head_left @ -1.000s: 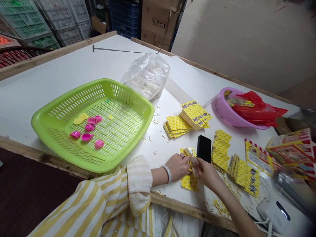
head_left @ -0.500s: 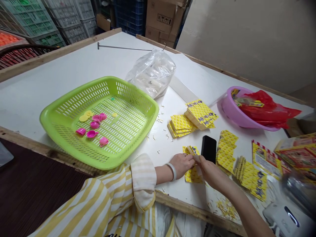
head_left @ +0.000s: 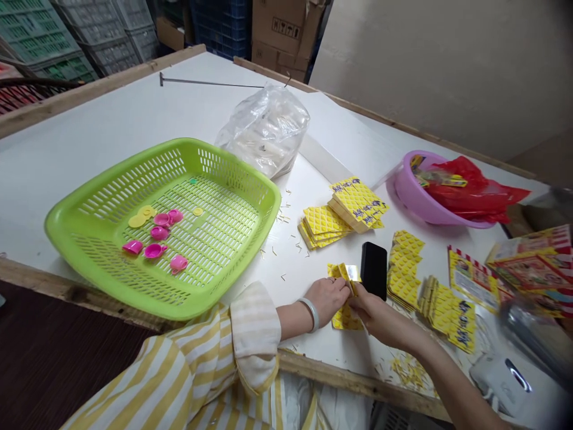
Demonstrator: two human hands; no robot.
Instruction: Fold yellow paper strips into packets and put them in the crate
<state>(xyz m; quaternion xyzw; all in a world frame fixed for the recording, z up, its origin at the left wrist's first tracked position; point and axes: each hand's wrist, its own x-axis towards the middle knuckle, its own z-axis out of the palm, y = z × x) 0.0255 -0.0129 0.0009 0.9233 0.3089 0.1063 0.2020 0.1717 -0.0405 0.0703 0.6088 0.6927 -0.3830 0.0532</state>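
Near the front edge of the white table, my left hand and right hand come together, fingers of both clamped on a folded yellow card between them. Under my hands, a yellow sheet lies flat. A black phone lies just beside my right hand; left of me, a green basket holds pink cups.
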